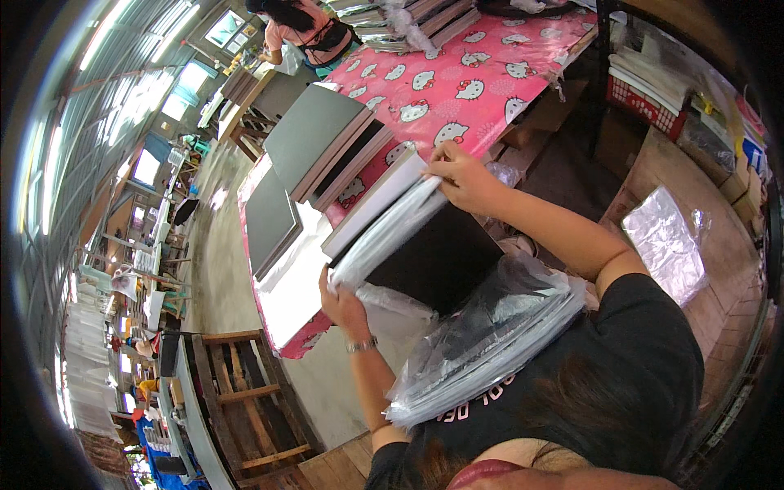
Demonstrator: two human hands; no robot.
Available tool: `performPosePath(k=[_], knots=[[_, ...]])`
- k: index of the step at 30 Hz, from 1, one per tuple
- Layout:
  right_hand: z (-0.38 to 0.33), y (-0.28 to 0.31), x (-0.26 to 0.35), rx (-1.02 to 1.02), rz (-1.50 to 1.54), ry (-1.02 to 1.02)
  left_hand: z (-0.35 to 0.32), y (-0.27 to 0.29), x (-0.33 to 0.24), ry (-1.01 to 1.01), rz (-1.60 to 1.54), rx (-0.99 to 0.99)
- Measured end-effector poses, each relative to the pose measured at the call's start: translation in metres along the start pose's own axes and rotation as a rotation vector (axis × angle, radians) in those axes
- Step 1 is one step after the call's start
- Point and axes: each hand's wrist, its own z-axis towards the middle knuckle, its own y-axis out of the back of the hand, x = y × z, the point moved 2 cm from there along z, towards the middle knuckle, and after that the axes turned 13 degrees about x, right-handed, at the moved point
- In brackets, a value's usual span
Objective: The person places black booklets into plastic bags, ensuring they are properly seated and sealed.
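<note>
A flat black panel (445, 257) stands on edge in front of me. Folded clear plastic (392, 233) lies along its upper side, next to a white-edged board (376, 208). My left hand (345, 310) is closed on the near-left end of this plastic. At the far end, my right hand (464, 178) pinches the plastic, its fingers close against the board's corner. Whether either hand also grips the board is hidden. Against my body rests a thick bundle of clear plastic bags (490, 335).
Dark grey panels (314, 135) are stacked on the table with a pink patterned cover (457, 90); more (273, 220) lie at its left. Another person (306, 33) stands beyond. A wooden pallet (249, 400) is at lower left, a red basket (645, 102) at right.
</note>
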Motion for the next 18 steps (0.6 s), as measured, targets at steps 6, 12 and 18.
performPosePath(k=[6, 12, 18], knots=[[-0.022, 0.048, 0.006, 0.471, 0.984, -0.447, -0.033, 0.054, -0.014, 0.574, -0.659, 0.216], [-0.096, -0.006, -0.079, 0.562, 1.534, -0.636, -0.072, 0.006, 0.092, 0.756, -0.868, 0.904], [-0.255, -0.065, -0.195, 0.688, 1.517, -1.156, -0.135, -0.085, 0.105, 0.933, -0.779, 1.111]])
